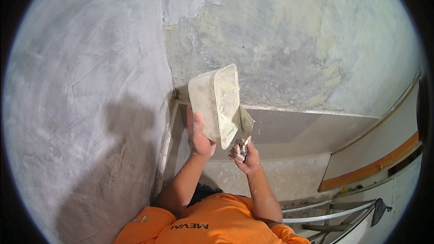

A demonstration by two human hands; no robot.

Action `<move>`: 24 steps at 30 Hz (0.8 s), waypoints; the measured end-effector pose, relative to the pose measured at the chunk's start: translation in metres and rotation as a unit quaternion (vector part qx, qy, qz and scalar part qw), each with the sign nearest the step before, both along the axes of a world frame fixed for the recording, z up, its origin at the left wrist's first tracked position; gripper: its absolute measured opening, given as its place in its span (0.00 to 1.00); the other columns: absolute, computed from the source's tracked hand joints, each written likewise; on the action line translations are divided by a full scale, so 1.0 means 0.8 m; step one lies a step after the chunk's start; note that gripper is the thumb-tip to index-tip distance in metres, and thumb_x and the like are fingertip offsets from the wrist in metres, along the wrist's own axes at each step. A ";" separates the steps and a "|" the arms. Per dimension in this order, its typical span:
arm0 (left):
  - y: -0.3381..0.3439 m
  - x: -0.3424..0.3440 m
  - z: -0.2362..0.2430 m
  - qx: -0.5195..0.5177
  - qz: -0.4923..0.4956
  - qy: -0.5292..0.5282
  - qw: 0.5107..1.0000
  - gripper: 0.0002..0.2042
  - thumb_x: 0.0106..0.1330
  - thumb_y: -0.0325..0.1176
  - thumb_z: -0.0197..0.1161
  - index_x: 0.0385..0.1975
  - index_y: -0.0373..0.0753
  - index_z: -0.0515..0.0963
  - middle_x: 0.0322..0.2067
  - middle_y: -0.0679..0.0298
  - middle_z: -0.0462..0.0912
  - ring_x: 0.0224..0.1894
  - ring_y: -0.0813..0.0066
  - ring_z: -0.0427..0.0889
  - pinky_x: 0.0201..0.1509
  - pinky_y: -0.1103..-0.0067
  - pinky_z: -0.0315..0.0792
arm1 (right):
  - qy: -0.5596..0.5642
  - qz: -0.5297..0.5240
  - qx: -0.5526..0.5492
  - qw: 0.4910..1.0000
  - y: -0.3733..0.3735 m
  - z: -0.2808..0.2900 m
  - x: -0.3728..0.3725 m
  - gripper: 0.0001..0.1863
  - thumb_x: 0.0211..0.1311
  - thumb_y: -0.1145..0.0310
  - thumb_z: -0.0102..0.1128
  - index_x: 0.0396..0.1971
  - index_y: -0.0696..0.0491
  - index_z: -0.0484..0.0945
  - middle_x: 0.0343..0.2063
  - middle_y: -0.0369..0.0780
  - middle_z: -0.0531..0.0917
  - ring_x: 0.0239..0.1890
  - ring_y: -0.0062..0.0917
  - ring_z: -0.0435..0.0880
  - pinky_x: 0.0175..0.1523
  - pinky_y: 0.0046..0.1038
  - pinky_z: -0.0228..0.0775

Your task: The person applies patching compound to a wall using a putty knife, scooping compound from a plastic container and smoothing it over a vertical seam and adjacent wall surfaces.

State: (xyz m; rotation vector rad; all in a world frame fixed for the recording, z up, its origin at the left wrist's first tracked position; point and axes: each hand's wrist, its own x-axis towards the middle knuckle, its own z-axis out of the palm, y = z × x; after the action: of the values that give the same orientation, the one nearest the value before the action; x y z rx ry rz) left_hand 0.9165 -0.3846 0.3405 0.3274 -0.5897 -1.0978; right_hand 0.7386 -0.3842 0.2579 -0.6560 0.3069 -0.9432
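My left hand [199,136] grips a plaster-smeared white plastic tub [203,104] from its left side and underside. The tub is tilted, its mouth turned to the right, with pale filler coating the inside. In my right hand [246,157], the fingers are wrapped round the handle of a putty knife [246,123]. Its wide, filler-smeared blade points up beside the tub's right rim; whether it touches the rim I cannot tell. White filler sticks to the fingers of my right hand.
A grey skimmed wall [90,63] stands at my left, meeting a patchy plastered wall [289,40] in a corner ahead. A ledge [289,131] runs below it. At right are a curved wood-edged panel [375,169], metal rails [330,217] and a dark hanging bag [379,211].
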 end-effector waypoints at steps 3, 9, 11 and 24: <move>0.000 0.001 -0.001 -0.004 0.016 -0.021 1.000 0.37 0.75 0.57 0.51 0.74 0.37 0.54 0.68 0.54 0.66 0.69 0.54 0.69 0.71 0.60 0.66 | 0.000 0.003 -0.003 1.000 -0.003 -0.007 0.003 0.26 0.76 0.43 0.46 0.30 0.52 0.74 0.18 0.36 0.75 0.17 0.23 0.68 0.26 0.27 0.59; -0.002 0.009 -0.004 -0.023 0.044 -0.087 0.995 0.36 0.73 0.55 0.54 0.72 0.36 0.57 0.64 0.53 0.70 0.66 0.57 0.72 0.68 0.63 0.67 | 0.008 -0.009 0.025 1.000 -0.007 -0.005 0.008 0.25 0.76 0.44 0.46 0.32 0.52 0.74 0.21 0.37 0.77 0.17 0.24 0.69 0.25 0.28 0.60; -0.002 0.009 -0.002 -0.028 0.052 -0.104 0.993 0.36 0.72 0.55 0.56 0.71 0.35 0.58 0.63 0.53 0.71 0.65 0.58 0.73 0.67 0.64 0.68 | 0.015 -0.019 0.033 0.999 -0.006 0.006 0.012 0.24 0.77 0.45 0.46 0.32 0.51 0.74 0.21 0.37 0.77 0.17 0.24 0.69 0.25 0.27 0.60; -0.012 0.004 -0.019 -0.007 0.052 -0.110 0.993 0.30 0.68 0.49 0.64 0.60 0.34 0.66 0.53 0.59 0.75 0.57 0.69 0.75 0.63 0.71 0.69 | 0.111 -0.034 0.148 0.982 -0.023 0.065 0.019 0.24 0.76 0.44 0.49 0.28 0.50 0.73 0.12 0.31 0.70 0.09 0.17 0.62 0.16 0.21 0.52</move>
State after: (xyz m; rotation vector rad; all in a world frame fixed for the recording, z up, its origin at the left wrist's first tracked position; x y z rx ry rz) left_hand 0.9201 -0.3944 0.3254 0.4658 -0.7675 -0.9636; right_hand 0.7540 -0.4023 0.3100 -0.4789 0.6572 -0.8676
